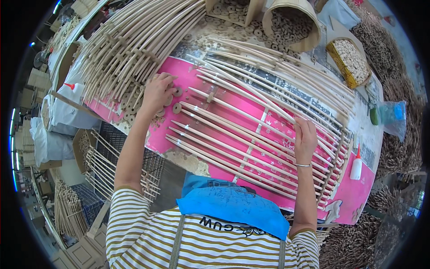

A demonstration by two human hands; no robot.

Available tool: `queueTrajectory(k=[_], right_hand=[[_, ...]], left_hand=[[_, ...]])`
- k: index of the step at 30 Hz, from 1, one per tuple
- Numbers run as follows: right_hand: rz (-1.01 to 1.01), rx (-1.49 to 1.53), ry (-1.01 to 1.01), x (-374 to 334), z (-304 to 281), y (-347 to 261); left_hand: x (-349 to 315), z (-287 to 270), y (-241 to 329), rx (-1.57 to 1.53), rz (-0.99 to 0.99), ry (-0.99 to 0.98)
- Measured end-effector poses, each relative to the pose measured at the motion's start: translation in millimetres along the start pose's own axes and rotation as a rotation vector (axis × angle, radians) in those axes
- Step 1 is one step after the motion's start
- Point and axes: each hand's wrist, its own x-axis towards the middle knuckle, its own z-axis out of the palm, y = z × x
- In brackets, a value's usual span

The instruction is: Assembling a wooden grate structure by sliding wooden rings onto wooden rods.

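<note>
The right hand (pixel 306 140), at right of centre, has its fingers bent and closed together on the right end of a wooden stick (pixel 244 87), which slants toward the far left across other sticks. The left hand (pixel 159 92), at left, is partly open with its fingers curled down beside a flat wooden disc (pixel 178 91); whether it grips this disc cannot be told. Between and near the hands, a row of pale sticks (pixel 237 111) with pointed left ends lies over a pink sheet (pixel 349 199), the right ends crossing a slatted wooden rack (pixel 343 142). Another disc (pixel 177 108) sits at the left end of one stick in the row. Left of the left hand lies a heap of loose discs (pixel 130 101), and beyond it, at far left, a large bundle of sticks (pixel 148 27) bearing discs. More sticks (pixel 286 71) lie on the far side of the table. At the far edge, a round wooden tub (pixel 316 38) contains discs; to its right, a yellow basket (pixel 339 62) contains small pale pieces. A white bottle (pixel 356 168) with a red tip stands at right, near the rack.
</note>
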Motion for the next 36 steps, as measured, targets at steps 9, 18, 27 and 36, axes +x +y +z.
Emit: queueTrajectory(k=[9,18,27,36], right_hand=[[-0.078,-0.007,-0.090,1,-2,-10],[-0.051,0.057,-0.119,-5,2,-13],[-0.036,0.090,-0.145,-14,-2,-5],[-0.006,0.053,-0.142,-13,-4,-3]], left_hand=[[5,5,-14,-0.138,-0.110,0.118],[2,3,13,-1.541,-0.553,0.019],[7,9,20,-1.630,-0.560,0.070],[10,1,33,-0.249,-0.174,0.384]])
